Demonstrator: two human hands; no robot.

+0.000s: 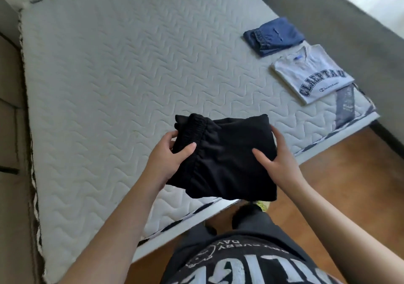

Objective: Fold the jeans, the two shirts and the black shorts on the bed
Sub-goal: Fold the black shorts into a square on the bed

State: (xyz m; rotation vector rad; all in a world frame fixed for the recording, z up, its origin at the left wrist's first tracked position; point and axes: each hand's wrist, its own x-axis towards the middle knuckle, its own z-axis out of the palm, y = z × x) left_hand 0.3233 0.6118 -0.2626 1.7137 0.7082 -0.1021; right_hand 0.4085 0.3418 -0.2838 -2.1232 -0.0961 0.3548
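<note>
**Folded black shorts held above the near bed edge, ready to set down**

Black shorts [225,154] folded into a compact bundle, lifted clear of the mattress [122,82] and held over its near edge. Left hand [168,152] gripping the waistband end at 9 o'clock of the bundle, thumb on top, fingers [172,136] curled round the elastic edge. Right hand [277,157] clasping the opposite end at 3 o'clock, thumb pressed across the top face, fingers wrapped behind the far corner. Neither hand slack; both closed on the cloth.

Long axis of the bundle running roughly 9 to 3 o'clock between the two hands, tilted a little so the right end sits lower and nearer.

Folded jeans [274,36] lying at about 1 o'clock from the bundle, near the far right side of the bed. Just beside them, toward the viewer, a folded grey shirt [312,74] with dark lettering, and under its near corner a second folded shirt [349,106], partly hidden, reaching the bed corner.

Judging by this layout, three of four garments done and the shorts the last. Likely next: carry toward 1 to 2 o'clock, to join the row. Right hand nearer that row, so probably leading the reach; bundle liable to slump open if one grip loosens early.
</note>
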